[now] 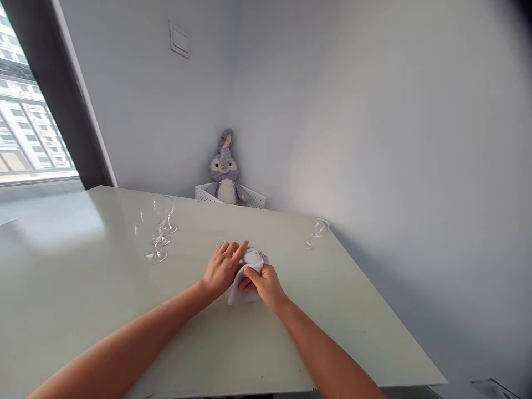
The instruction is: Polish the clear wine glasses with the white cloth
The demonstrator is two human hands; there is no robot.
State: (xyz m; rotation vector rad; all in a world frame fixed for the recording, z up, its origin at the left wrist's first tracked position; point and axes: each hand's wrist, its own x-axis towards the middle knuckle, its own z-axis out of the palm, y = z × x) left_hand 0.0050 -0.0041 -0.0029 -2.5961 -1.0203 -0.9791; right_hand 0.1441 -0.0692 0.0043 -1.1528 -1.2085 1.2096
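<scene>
My left hand point(224, 269) is closed around a clear stemmed glass point(220, 241), mostly hidden behind the fingers, which lies on its side over the table. A bit of its round foot shows at the left of the knuckles. My right hand point(266, 285) grips a white cloth point(245, 293), bunched against the bowl end of the glass, with a loose corner hanging down towards me. How far the cloth reaches into the bowl cannot be made out. To the left, several similar stemmed glasses point(156, 255) stand upright in a close group.
One more stemmed glass point(319, 228) is at the right edge of the pale glossy table point(199, 354), near the wall. Beyond the far edge, a purple plush rabbit point(226, 177) sits in a white perforated basket point(257, 201). A window point(33, 122) is at the left.
</scene>
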